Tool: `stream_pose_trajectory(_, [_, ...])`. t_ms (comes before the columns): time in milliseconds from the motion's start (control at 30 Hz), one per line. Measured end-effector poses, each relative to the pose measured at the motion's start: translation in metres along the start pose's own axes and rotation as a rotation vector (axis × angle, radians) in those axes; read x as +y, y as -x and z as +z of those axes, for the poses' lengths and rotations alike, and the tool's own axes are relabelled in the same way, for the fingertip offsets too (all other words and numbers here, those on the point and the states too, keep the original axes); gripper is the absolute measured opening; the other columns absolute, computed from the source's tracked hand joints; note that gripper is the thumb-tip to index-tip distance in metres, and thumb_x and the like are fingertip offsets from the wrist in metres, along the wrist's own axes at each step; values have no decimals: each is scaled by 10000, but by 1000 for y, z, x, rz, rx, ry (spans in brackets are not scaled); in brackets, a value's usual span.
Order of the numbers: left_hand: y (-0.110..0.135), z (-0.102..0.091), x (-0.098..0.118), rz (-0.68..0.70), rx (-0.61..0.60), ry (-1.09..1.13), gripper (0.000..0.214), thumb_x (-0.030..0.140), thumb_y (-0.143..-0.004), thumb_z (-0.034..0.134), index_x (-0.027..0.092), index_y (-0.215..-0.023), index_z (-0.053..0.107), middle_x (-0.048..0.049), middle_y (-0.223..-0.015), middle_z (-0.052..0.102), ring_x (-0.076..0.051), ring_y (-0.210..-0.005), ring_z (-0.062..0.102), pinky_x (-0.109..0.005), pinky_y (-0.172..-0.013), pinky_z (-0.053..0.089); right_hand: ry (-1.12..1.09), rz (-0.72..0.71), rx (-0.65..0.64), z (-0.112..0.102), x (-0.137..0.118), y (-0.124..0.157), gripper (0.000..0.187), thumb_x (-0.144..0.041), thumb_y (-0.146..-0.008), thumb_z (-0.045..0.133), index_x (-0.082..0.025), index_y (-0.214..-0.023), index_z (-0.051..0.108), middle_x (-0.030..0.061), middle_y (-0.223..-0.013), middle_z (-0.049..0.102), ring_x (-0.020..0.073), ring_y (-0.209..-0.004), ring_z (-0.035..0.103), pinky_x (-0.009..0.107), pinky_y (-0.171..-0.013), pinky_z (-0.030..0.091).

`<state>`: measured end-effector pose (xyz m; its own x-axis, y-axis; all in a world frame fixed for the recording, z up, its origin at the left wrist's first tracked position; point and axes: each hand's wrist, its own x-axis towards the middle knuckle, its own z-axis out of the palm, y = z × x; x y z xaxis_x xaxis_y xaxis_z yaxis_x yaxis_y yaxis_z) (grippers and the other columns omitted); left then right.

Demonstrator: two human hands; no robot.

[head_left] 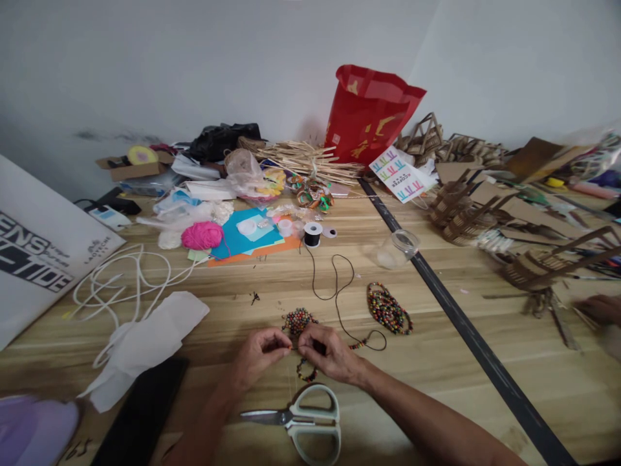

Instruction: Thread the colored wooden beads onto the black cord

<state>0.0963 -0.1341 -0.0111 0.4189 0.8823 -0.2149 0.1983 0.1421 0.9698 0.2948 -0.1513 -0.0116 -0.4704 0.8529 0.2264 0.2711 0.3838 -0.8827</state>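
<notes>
My left hand (pixel 262 353) is closed in a pinch, with a tiny orange-red bead at its fingertips. Close beside it, my right hand (pixel 330 351) pinches too; a black cord (pixel 344 317) carrying a few beads runs out from under it, though its fingertips hide what they grip. Behind the hands is a pile of loose multicoloured beads (pixel 298 320). A short curve of strung beads (pixel 305 370) shows just below the right fingers. Scissors with pale handles (pixel 315 414) lie nearest me. The cord leads back to a spool of black cord (pixel 312 235).
A coiled bead strand (pixel 388 309) and a clear jar (pixel 395 249) lie to the right. Small woven baskets (pixel 538 265) and another person's hand (pixel 599 307) are at far right. Left are pink yarn (pixel 202 235), white cord (pixel 140 278) and a black phone-like slab (pixel 140 414).
</notes>
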Motion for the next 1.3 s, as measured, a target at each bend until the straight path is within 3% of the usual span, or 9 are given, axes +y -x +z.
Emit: stream_pose_trajectory(1300, [1,1,6,-25,18,-13,98,235,-638,665,152,-688,650,-10,-647,656,-154,-640,564,-257,-628,428,14,-3,17,1,1,0,147,-223,-871,504,-153,-757,562,8,-679,530,120,-634,492,217,-593,392])
